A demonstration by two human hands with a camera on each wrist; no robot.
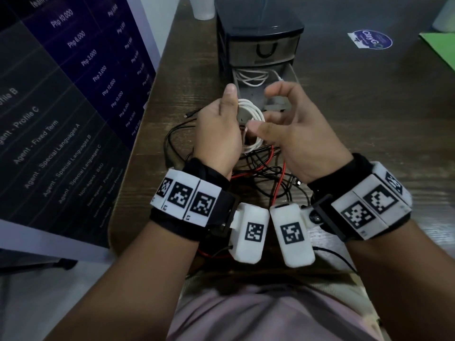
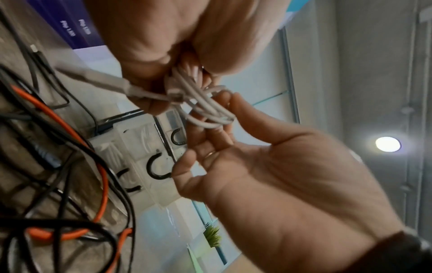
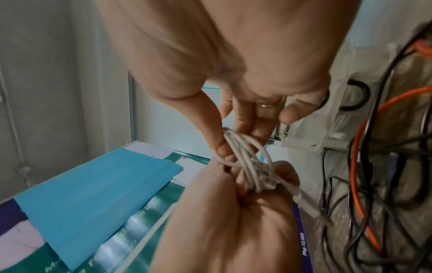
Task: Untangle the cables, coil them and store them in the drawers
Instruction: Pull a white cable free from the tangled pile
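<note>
Left hand (image 1: pixel 216 136) grips the white cable coil (image 1: pixel 251 119) — right hand (image 1: pixel 295 134) pinches 1 loop.

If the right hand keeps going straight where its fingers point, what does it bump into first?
Probably the open drawer holding a white cable, straight ahead of the right hand; depth is hard to judge.

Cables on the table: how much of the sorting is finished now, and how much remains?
Done: one white cable lies coiled in the open drawer. In hand: the left hand grips a second white coil, and the right hand pinches its loops. Left: this coil is not stored yet, and the black cables and red cable lie tangled on the table.
</note>
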